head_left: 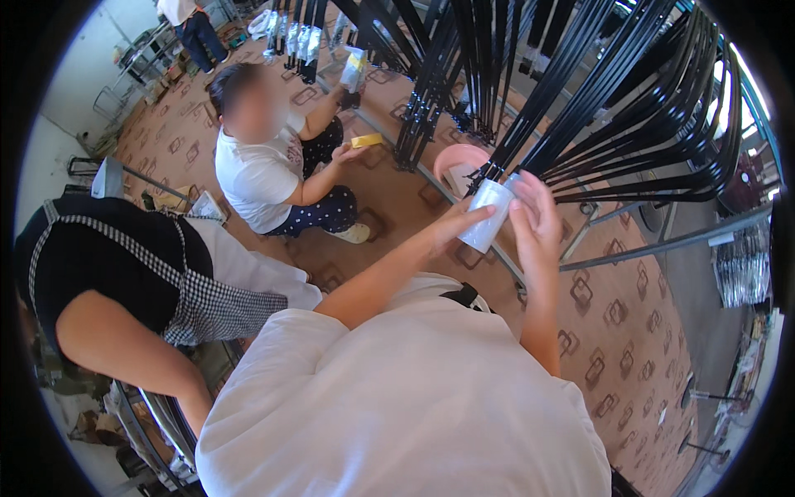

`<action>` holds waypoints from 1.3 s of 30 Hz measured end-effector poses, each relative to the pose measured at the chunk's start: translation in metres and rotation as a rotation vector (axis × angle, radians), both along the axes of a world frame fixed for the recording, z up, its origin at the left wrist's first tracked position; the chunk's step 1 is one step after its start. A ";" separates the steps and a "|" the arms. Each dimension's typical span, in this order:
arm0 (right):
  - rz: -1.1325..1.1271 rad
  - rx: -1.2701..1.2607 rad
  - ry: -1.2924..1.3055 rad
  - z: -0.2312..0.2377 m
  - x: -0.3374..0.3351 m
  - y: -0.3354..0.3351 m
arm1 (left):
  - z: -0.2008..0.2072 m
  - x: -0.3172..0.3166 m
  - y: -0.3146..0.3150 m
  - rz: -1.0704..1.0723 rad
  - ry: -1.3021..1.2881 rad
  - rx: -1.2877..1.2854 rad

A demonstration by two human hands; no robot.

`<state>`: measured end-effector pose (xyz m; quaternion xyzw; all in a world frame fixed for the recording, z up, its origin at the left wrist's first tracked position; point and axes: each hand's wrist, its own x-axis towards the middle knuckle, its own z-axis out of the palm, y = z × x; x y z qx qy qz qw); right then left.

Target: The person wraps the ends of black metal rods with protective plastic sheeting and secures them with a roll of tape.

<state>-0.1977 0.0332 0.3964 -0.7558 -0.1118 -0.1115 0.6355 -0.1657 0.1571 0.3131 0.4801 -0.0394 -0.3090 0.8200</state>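
Note:
My left hand point(448, 229) is closed round a whitish, shiny roll of plastic film point(487, 219), its thumb lying across the side. The roll is tilted and sits right at the lower ends of a bundle of black metal tubes point(530, 124). To the right of the roll is my right hand point(537, 212), raised with fingers stretched and apart, close to the tube ends. It is slightly blurred, and I see nothing held in it. Whether film runs from the roll to the tubes cannot be made out.
Many bent black tubes point(687, 157) hang from a metal rack point(662, 244). A pink basin point(460, 161) stands beneath. One co-worker point(261, 170) squats ahead with yellow tape point(367, 141); another, in a checked apron point(219, 302), is close on my left. Wrapped bundles point(739, 269) stand far right.

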 end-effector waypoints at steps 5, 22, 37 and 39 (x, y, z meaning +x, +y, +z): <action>0.705 0.605 -0.400 0.118 -0.055 0.045 | -0.013 0.010 0.004 -0.084 -0.017 -0.022; 0.734 0.812 -0.735 0.148 -0.110 0.135 | -0.014 -0.022 0.014 -0.276 0.008 0.034; 0.810 0.760 -0.688 0.149 -0.093 0.130 | -0.020 -0.016 0.035 -0.178 0.029 0.031; 0.805 0.748 -0.689 0.150 -0.091 0.129 | -0.022 -0.013 0.033 -0.194 0.036 0.024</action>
